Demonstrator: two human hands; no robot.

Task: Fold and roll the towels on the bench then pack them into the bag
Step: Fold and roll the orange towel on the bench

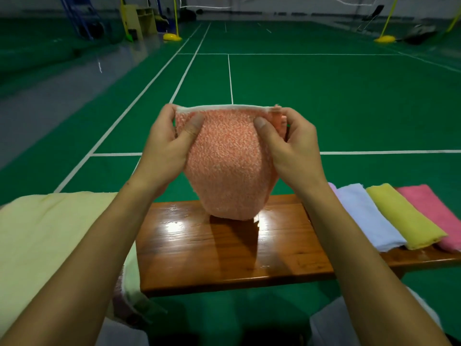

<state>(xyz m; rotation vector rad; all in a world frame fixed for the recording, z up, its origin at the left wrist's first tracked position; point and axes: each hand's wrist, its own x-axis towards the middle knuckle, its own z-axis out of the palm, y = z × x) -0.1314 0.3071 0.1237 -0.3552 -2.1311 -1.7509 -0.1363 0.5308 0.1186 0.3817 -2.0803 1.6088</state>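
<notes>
An orange fluffy towel [228, 166] with a white top hem hangs in the air above the wooden bench [224, 255], its lower end touching the bench top. My left hand [172, 143] pinches its upper left corner and my right hand [287, 146] pinches its upper right corner, thumbs on the near side. Three folded towels lie side by side on the bench at the right: a white towel [369, 216], a yellow towel [404, 216] and a pink towel [429, 208]. No bag can be made out.
A large pale yellow cloth [45, 240] covers the bench's left part. Beyond the bench lies a green court floor [324, 101] with white lines. Yellow post bases [172, 37] and equipment stand far back. My knees show below the bench's near edge.
</notes>
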